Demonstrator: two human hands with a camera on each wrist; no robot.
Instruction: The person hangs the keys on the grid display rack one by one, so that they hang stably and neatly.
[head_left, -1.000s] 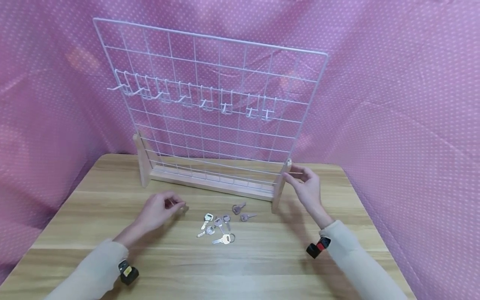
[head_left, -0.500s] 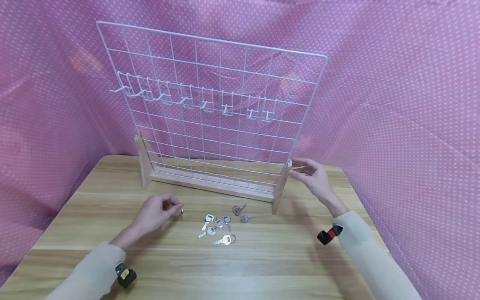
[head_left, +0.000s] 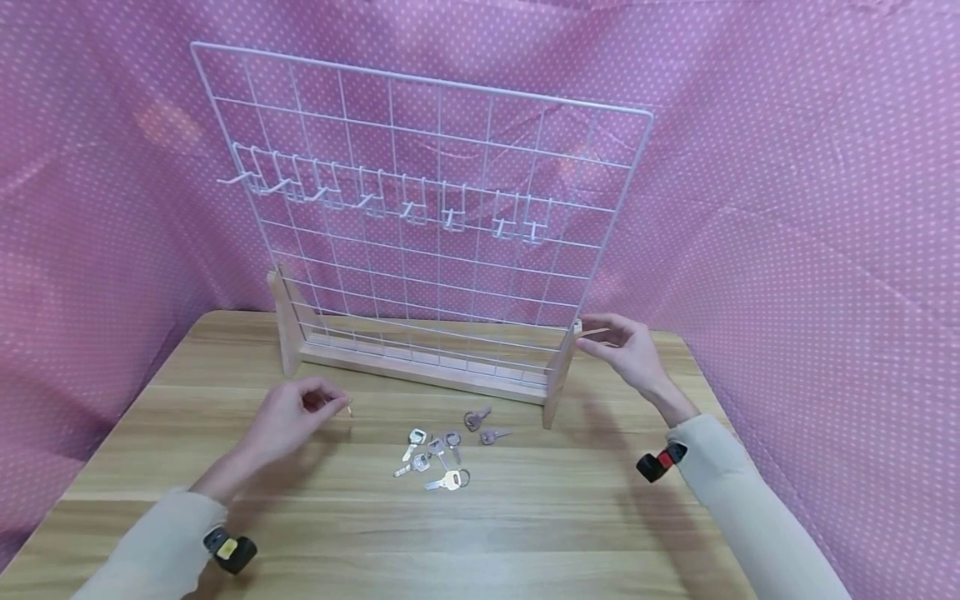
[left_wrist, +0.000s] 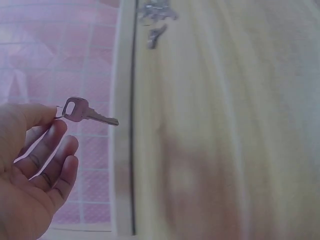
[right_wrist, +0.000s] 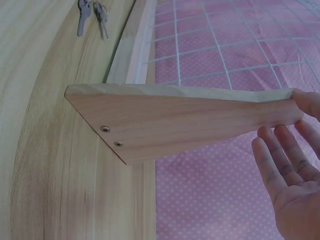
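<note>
In the left wrist view, my left hand (left_wrist: 37, 165) pinches a small ring fixed to a key (left_wrist: 80, 111) between thumb and index finger. The key's blade points away from the hand. In the head view that left hand (head_left: 292, 417) hovers over the table, left of the loose keys, with only a sliver of the key showing. My right hand (head_left: 630, 354) is at the right end of the wire rack. Its thumb and fingers grip the upper tip of the wooden side support (right_wrist: 175, 115); the other fingers extend loosely below.
A white wire grid (head_left: 438, 271) with several hooks (head_left: 452, 218) stands on a wooden base (head_left: 420, 367) at the table's back. Several loose keys (head_left: 453, 479), some with rings, lie on the wooden table (head_left: 487, 542). Pink dotted cloth (head_left: 810, 250) surrounds the table.
My left hand has moved left, away from the loose keys, carrying its key. The right hand has shifted slightly to the right and still holds the side support.
</note>
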